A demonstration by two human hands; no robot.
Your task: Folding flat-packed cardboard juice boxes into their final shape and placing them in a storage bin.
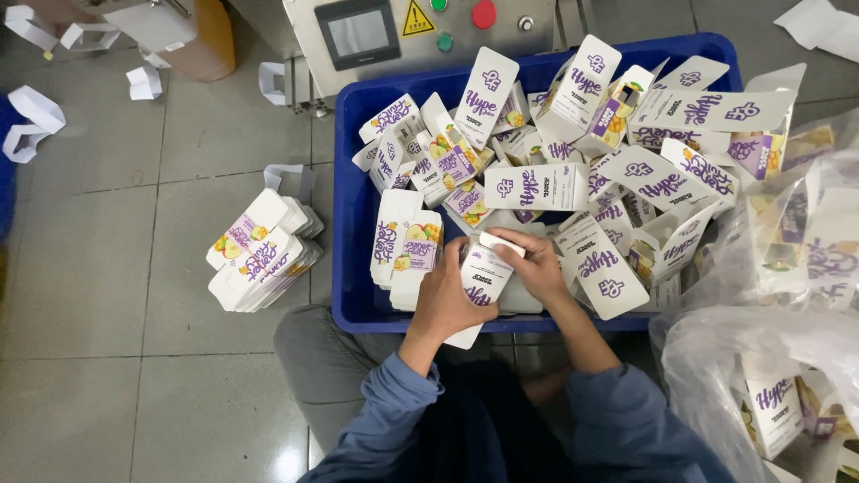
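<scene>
My left hand (447,300) grips the lower side of a small white carton with purple print (484,279), held over the near edge of a blue plastic crate (349,179). My right hand (535,264) holds the same carton from the right, fingers on its open top flap. The crate is heaped with several more white and purple cartons (535,186), some showing fruit pictures. Both sleeves are blue-grey.
A stack of flat cartons (259,255) lies on the grey tiled floor left of the crate. Clear plastic bags with more cartons (787,268) sit at the right. A metal machine panel with a screen and coloured buttons (420,27) stands behind the crate. Paper strips (31,116) litter the far left.
</scene>
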